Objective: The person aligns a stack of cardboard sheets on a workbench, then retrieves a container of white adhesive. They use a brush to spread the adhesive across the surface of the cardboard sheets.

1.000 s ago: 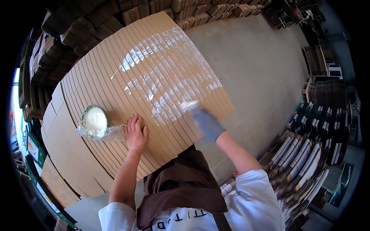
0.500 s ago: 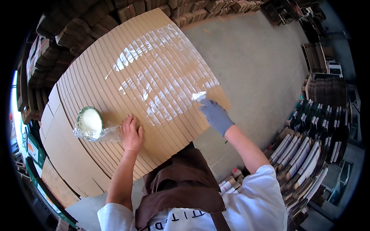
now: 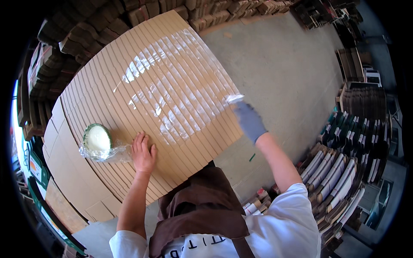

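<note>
At the right edge of the fanned cardboard sheets (image 3: pixel 129 129), the gloved right hand (image 3: pixel 249 121) is closed around a small whitish applicator (image 3: pixel 234 99), pressed to the overlapped edges where wet glue (image 3: pixel 167 90) shines. Left hand (image 3: pixel 143 153) lies flat, fingers spread, holding nothing, pinning the stack. Beside it sits the green glue bowl (image 3: pixel 97 140) in clear plastic. Spreading looks underway; next stroke likely needs fresh glue for the dry strips nearer the body.

We cannot tell what pale thing our gloved right hand (image 3: pixel 248 120) grips, and our apron (image 3: pixel 202 206) hides the cardboard stack's (image 3: pixel 142 86) near edge.
</note>
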A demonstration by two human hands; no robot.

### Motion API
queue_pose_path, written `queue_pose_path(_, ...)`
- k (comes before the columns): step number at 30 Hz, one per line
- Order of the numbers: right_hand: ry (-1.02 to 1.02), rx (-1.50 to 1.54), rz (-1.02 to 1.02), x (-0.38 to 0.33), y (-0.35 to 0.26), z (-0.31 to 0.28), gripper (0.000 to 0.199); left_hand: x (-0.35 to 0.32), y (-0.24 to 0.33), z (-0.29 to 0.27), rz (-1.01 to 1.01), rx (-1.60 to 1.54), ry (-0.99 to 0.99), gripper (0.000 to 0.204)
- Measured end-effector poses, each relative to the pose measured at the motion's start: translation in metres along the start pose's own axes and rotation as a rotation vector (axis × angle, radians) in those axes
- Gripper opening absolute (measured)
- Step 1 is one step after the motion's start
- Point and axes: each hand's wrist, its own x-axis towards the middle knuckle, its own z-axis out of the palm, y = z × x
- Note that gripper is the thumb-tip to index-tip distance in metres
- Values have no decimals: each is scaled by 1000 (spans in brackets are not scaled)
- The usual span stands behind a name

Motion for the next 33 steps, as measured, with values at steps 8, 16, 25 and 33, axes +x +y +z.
queue_pose_path(8,-31,9,-112,7,9,-5,24,0,2,-1,0,12,-3,47)
queue_pose_path(16,131,342,-160,22,-14,-2,25,-1,-3,4,0,32,-7,48)
queue_pose_path(25,117,256,-149,41,-25,6,27,-2,-3,4,-7,18,0,50)
queue_pose_path(33,62,647,-111,82,-64,11,32,-3,-2,5,-15,2,-18,50)
